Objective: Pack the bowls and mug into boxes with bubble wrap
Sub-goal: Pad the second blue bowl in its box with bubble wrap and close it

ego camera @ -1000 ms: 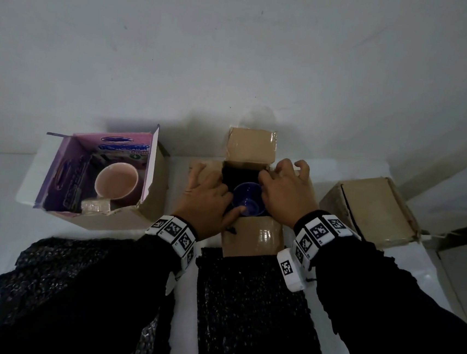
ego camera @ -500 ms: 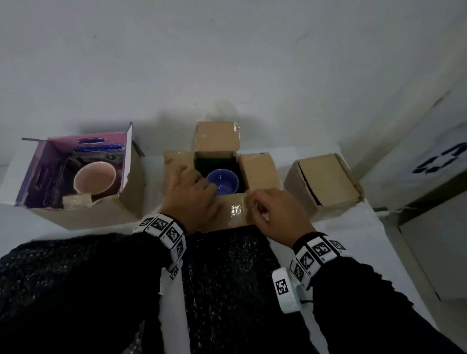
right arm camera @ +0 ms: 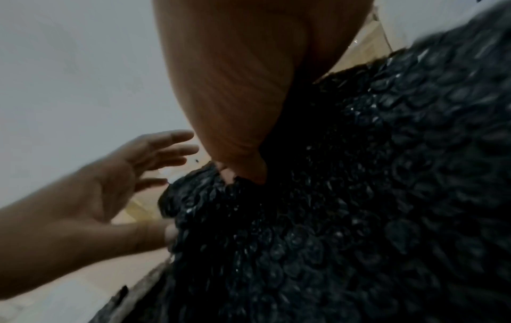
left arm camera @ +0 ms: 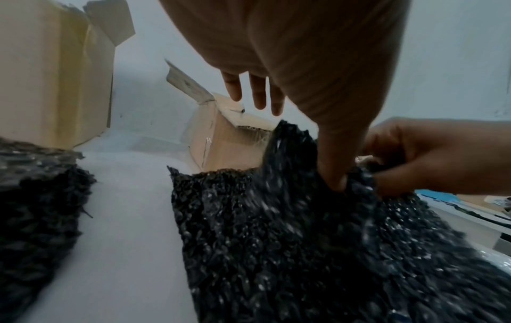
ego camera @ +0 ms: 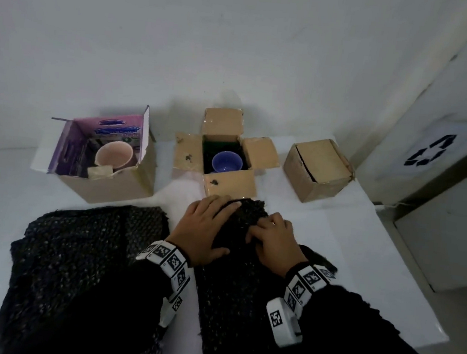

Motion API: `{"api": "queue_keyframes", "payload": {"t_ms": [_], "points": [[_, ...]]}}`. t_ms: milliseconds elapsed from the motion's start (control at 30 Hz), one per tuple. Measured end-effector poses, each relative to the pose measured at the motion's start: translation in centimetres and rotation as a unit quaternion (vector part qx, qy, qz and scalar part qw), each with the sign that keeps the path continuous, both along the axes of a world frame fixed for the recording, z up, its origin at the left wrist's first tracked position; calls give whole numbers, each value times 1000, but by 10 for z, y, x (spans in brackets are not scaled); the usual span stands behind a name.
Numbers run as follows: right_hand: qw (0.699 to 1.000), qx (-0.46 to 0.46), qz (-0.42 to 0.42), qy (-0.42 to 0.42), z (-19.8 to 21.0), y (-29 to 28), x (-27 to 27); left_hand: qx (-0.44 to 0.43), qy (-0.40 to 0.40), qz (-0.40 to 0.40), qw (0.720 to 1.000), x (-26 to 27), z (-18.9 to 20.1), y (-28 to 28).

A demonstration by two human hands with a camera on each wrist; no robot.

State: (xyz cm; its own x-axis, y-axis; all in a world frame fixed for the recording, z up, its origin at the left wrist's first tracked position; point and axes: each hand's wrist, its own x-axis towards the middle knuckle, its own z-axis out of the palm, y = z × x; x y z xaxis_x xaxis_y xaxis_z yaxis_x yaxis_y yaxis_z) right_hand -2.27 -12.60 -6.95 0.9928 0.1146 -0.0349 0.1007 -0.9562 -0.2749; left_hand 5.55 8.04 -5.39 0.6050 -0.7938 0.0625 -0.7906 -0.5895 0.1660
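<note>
Hands meet at frame centre in the head view, on the far edge of a black bubble wrap sheet (ego camera: pixel 248 278) lying on the white bench (ego camera: pixel 322 222). The left hand (ego camera: pixel 203 228) pinches the raised edge with its thumb, the other fingers (left arm camera: pixel 257 91) loosely spread. The right hand (ego camera: pixel 273 242) has its fingers curled, grasping the same edge. Just beyond, an open cardboard box (ego camera: pixel 230 181) holds a blue bowl (ego camera: pixel 226 162). At upper left, a purple-lined box (ego camera: pixel 106 181) holds a pink mug (ego camera: pixel 114 154). A closed box (ego camera: pixel 317 170) sits at right.
</note>
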Motion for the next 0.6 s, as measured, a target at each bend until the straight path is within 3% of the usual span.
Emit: {"api": "queue_keyframes", "payload": {"t_ms": [100, 200, 333, 500, 600], "points": [[987, 149, 51, -22, 24, 4, 3, 15, 13, -11, 1000, 0, 9, -3], [970, 233, -21, -57, 43, 5, 6, -41, 14, 12, 999, 4, 19, -8], [942, 312, -90, 89, 55, -10, 11, -178, 90, 53, 978, 3, 35, -5], [940, 305, -112, 101, 60, -19, 18, -247, 87, 66, 963, 13, 55, 2], [940, 309, -108, 92, 71, -21, 26, -230, 53, 35, 971, 15, 65, -1]]}}
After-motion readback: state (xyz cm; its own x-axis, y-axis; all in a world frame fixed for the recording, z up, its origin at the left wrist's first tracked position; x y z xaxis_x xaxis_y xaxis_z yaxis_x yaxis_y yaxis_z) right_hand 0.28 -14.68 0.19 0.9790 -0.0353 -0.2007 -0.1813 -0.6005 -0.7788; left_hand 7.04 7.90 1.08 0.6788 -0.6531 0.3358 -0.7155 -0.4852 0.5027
